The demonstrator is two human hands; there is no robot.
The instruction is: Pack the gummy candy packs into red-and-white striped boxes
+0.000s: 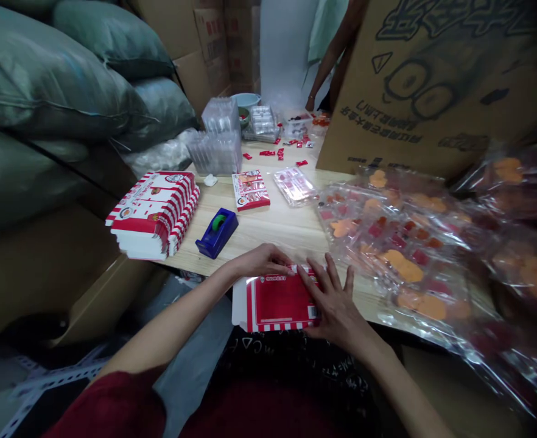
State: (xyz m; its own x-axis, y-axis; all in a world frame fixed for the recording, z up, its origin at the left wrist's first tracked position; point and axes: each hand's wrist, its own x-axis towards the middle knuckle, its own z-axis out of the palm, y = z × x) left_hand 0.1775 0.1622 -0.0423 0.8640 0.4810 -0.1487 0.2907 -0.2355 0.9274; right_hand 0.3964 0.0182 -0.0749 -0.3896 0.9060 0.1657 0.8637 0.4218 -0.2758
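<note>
A red and white striped cardboard box (275, 301) lies printed side up at the near table edge, its white end flap sticking out to the left. My left hand (265, 260) has its bent fingers pressed on the box's far edge. Across the right end of the box, my right hand (335, 298) holds it, fingers spread over the top and thumb at the near side. A blue tape dispenser (217, 233) with a green core stands left of my left hand. Beyond the hands lie another printed box (251, 189) and a clear plastic tray pack (294, 185).
A stack of flat printed boxes (152, 213) sits at left. Clear plastic trays (218, 143) stand behind it, with small red packets (268, 152) scattered nearby. Filled clear bags (396, 255) cover the right side. A large carton (433, 91) rises behind; another person's arm (335, 61) shows there.
</note>
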